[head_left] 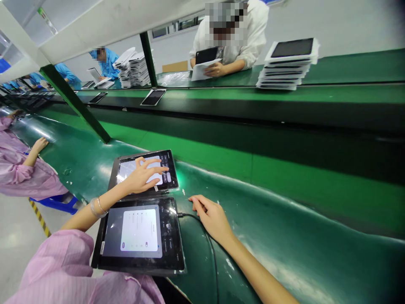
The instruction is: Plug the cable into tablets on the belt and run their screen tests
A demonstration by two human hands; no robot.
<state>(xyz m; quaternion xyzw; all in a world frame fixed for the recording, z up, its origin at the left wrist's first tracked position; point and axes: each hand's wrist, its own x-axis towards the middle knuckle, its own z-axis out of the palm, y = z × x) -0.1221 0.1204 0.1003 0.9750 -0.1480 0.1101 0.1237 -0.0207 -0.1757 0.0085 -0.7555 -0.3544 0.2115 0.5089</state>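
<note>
Two black tablets with lit screens lie side by side on the green bench. My left hand (pixel 146 174) is open, fingers spread over the right part of the far tablet's screen (pixel 126 167), where dark buttons show. The near tablet (pixel 136 236) shows a pale pop-up window with text too small to read. A black cable (pixel 212 249) plugs into its right edge. Just right of both tablets, my right hand (pixel 212 217) rests on the bench beside the cable. Its fingers are loosely curled together, with nothing visible in them.
Beyond the bench runs a dark conveyor belt (pixel 221 114) carrying tablets such as this one (pixel 153 97). Across it, a person in white (pixel 230 46) holds a tablet and white sheet near a stack (pixel 286 67). A green post (pixel 76 103) stands left; a pink-sleeved co-worker (pixel 25 164) sits there.
</note>
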